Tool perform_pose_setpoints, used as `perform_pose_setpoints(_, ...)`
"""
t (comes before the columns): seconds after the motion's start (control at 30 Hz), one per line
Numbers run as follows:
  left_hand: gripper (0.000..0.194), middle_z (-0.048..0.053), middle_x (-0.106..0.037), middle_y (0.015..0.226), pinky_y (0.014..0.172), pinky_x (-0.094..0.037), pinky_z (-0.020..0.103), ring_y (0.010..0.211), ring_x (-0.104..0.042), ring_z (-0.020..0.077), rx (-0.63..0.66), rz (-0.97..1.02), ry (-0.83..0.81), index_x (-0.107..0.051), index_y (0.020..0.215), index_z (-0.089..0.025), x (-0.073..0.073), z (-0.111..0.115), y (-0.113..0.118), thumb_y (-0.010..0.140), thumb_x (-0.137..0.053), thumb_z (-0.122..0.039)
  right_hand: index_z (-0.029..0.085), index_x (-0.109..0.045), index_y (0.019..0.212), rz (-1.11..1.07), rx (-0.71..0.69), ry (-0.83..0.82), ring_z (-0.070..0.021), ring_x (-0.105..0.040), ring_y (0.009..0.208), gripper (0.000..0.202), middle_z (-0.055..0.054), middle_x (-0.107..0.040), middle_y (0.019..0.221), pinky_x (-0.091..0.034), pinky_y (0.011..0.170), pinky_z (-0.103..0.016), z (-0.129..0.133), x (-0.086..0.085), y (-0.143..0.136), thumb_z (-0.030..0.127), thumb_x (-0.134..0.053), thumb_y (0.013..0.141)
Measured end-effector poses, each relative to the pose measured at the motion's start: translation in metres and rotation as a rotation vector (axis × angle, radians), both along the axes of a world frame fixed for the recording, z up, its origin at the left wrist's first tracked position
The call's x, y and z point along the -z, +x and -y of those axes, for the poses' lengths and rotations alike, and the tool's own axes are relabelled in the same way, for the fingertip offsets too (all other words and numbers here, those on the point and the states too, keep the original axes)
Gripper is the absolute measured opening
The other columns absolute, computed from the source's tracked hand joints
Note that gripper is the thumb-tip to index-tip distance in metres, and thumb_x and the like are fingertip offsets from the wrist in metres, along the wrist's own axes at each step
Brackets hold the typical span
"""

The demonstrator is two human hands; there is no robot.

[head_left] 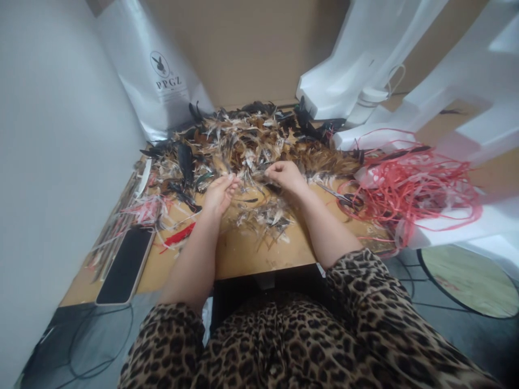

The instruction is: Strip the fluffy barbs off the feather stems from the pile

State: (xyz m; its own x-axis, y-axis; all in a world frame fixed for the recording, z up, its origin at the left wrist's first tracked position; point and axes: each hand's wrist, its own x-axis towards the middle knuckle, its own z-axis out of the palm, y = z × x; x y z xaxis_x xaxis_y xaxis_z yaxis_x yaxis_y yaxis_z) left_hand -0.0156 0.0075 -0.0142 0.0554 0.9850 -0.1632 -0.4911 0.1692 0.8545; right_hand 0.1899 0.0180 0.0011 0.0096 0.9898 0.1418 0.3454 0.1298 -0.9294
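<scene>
A wide heap of brown, black and white feathers (pixel 243 135) covers the back of the wooden table (pixel 259 259). At its front edge my left hand (pixel 221 192) has its fingers curled in a pinch, with small pale feather bits at the fingertips. My right hand (pixel 286 175) is pinched too, its fingertips against the heap a short way to the right; whatever lies between them is too small to make out. Below and between the hands lies a small loose pile of feathers (pixel 270 219). Larger black feathers (pixel 185 165) lie left of my left hand.
A phone (pixel 124 266) lies at the table's left edge, near pink-white strips (pixel 148 209) and a red bundle (pixel 179 235). Scissors (pixel 344 198) and a tangle of red ribbon (pixel 413 186) are at right. White bags (pixel 162 75) and a white bottle (pixel 367 105) stand behind.
</scene>
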Motion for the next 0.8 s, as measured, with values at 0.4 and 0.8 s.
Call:
perform_pose_setpoints(0.4,0.008,0.005,-0.066,0.069,0.044,-0.042,0.010,0.051,-0.057,0.0038,0.055,0.008,-0.009,-0.063,0.077,-0.008,0.001,0.001,0.001,0.071,-0.063,-0.013,0.017,-0.067,0.074,0.879,-0.082,-0.022,-0.0185,-0.060,0.075,0.017,-0.010,-0.067,0.081,-0.041,0.066,-0.025,0.017,0.004,-0.026,0.021,-0.052,0.068)
perform_pose_setpoints(0.8,0.007,0.007,-0.068,0.076,0.049,-0.043,0.012,0.056,-0.059,0.0042,0.129,-0.032,-0.023,-0.064,0.075,-0.009,-0.002,0.005,0.005,0.070,-0.064,-0.014,0.013,-0.060,0.070,-0.215,-0.246,-0.182,-0.0044,-0.040,0.038,0.018,0.003,-0.053,0.046,-0.030,0.039,-0.017,0.013,-0.004,-0.020,0.029,-0.064,0.063)
